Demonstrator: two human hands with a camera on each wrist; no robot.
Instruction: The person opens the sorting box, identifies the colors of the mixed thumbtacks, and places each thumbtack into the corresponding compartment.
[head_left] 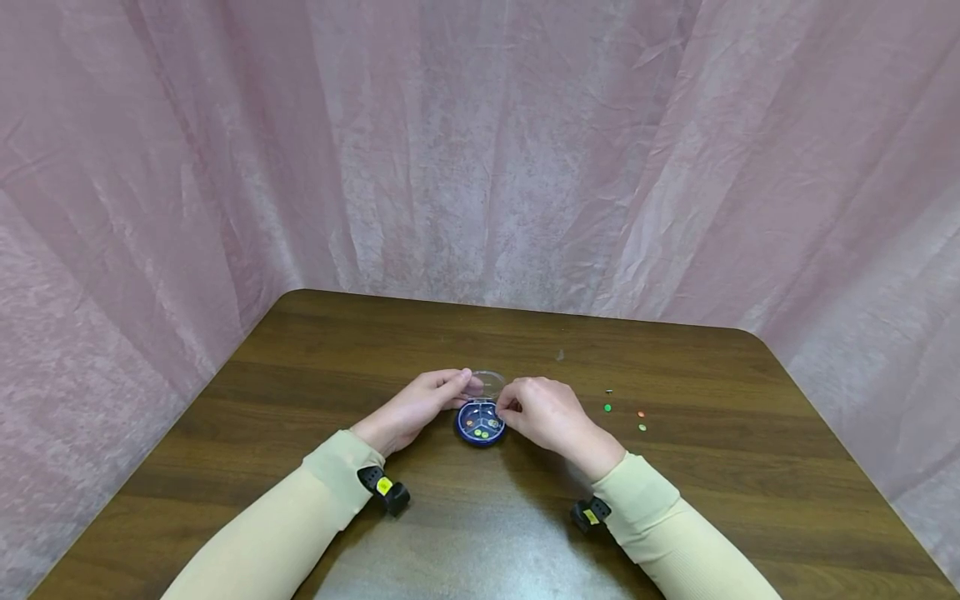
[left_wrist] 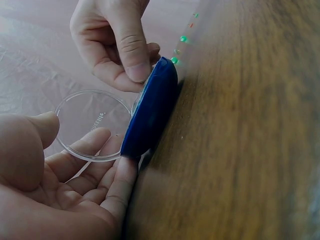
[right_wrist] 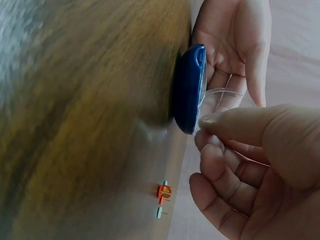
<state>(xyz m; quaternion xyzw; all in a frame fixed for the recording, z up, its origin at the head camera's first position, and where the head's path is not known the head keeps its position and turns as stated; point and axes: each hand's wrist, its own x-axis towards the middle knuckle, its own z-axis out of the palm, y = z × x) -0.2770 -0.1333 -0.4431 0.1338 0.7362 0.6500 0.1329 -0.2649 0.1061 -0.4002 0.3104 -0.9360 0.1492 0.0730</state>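
There is one pink curtain cloth (head_left: 487, 150), hanging in folds beyond the case and also far to its left and right; I cannot count its pieces. Below is one table (head_left: 750, 500) of brown wood grain, with two rounded far corners. Nearer to the person than the case, its surface shines with pale light. Two cream sleeves (head_left: 292, 517) come toward the case, and two black wrist devices (head_left: 393, 497), each with a yellow mark, are on the near side of it.

Two hands are at the case. The left hand (head_left: 420, 408), on its left, is half open: the fingers bend softly behind the lid, the thumb is apart from them at its rim, and one finger touches the base. The right hand (head_left: 543, 408) is on the right edge, fingers curled, thumb and forefinger close together; whether something is between them, I cannot tell.

The one blue case (head_left: 481, 442) lies on the table, between the hands. Its one clear lid (left_wrist: 87, 112) is raised at the far side, and inside are three compartments.

In the case I count two yellow-green pins (head_left: 482, 433) in the near compartment and one orange piece (head_left: 469, 422) in the left; the right one is unclear. Well apart, to the right of the case, lie four small pins: one green (head_left: 607, 407), one orange (head_left: 641, 414), one light green (head_left: 642, 427), one too tiny for its colour.
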